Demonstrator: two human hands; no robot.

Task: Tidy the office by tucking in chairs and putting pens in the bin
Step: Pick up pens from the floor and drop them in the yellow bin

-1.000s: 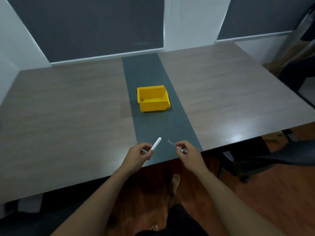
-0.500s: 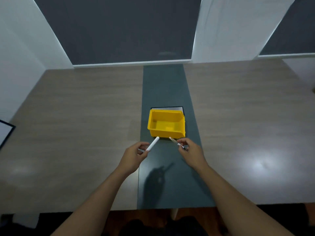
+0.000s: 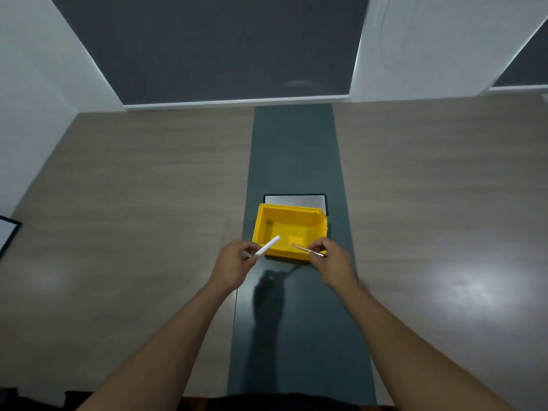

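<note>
A yellow bin (image 3: 289, 210) stands on the dark grey strip running down the middle of the wooden table (image 3: 142, 203). Its inside looks empty. My left hand (image 3: 234, 264) pinches a white pen (image 3: 268, 246), whose tip reaches over the bin's near left corner. My right hand (image 3: 333, 262) pinches a thin dark pen (image 3: 305, 250) that points left over the bin's near wall. Both hands hover just in front of the bin. No chair shows in this view.
A grey panel with a black frame (image 3: 295, 199) lies flat in the strip just behind the bin. A dark-framed white object (image 3: 6, 232) sits at the table's left edge. White walls and dark window blinds rise behind the table.
I have moved closer to the table, so the bin now sits nearer. Both hands have travelled forward with their pens, from in front of the bin to its near rim.
</note>
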